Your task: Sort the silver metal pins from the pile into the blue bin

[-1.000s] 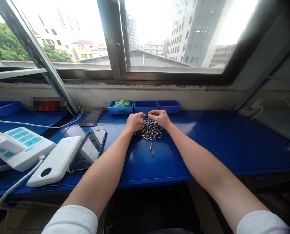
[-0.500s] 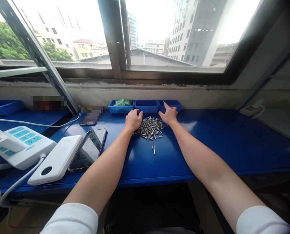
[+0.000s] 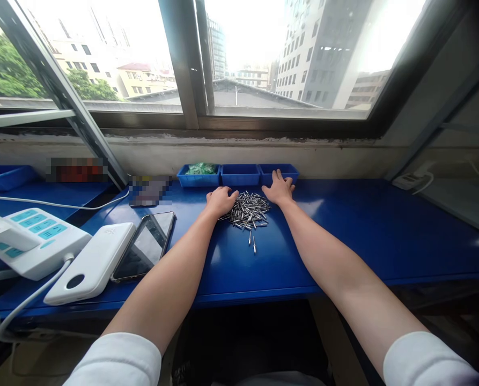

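Observation:
A heap of silvery blind rivets point(image 3: 248, 210) lies on the blue tabletop, with two loose ones point(image 3: 254, 245) in front of it. My left hand point(image 3: 221, 201) rests at the heap's left edge, fingers bent and thumb apart; nothing shows in its grip. At the front wall of the right blue bin point(image 3: 289, 172) is my right hand point(image 3: 280, 188), its fingers spread and fingertips over the rim, with nothing visible in them. The middle blue bin point(image 3: 240, 175) stands beside it. The left blue bin point(image 3: 191, 180) holds green plastic-looking packets point(image 3: 201, 169).
To my left lie a phone point(image 3: 145, 246), a white power bank point(image 3: 92, 262) and a power strip point(image 3: 38, 241) with white cables. A metal shelf post point(image 3: 90, 128) rises at the back left. Behind the bins are a wall and window.
My right hand has spread its fingers at the right bin; the thin rivet that stuck out from its fingertips is out of sight. My left hand's fingers have shifted slightly at the heap.

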`<action>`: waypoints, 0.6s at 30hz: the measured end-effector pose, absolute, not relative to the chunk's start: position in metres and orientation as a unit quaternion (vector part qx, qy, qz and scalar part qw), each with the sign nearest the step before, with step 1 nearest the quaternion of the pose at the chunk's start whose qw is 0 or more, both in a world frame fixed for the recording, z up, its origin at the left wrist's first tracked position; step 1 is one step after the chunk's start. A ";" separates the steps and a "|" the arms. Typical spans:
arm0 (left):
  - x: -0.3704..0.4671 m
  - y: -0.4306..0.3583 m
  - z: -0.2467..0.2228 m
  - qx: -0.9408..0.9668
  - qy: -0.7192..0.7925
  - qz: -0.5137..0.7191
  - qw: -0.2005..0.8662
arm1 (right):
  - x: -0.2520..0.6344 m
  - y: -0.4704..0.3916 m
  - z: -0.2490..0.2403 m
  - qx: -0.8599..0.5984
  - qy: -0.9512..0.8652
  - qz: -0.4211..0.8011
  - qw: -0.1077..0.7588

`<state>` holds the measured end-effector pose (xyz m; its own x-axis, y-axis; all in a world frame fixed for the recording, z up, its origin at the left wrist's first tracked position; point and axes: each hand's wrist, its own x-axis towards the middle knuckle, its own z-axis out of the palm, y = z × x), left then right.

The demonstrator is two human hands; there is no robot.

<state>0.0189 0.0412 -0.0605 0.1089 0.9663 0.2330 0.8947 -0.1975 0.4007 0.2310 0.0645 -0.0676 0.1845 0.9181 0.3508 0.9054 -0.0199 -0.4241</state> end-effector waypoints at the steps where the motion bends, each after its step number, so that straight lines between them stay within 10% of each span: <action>1: 0.019 0.041 -0.061 0.744 0.625 0.223 0.083 | 0.232 0.065 -0.069 -0.709 -0.639 0.012 0.297; 18: 0.020 0.034 -0.066 0.808 0.562 0.152 0.093 | 0.195 0.046 -0.069 -0.553 -0.775 0.061 0.300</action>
<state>0.0196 0.0344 -0.0658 0.3215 0.9364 0.1408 0.8800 -0.3504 0.3207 0.1948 0.0458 -0.0694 -0.2081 0.8940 0.3968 0.8207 0.3803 -0.4264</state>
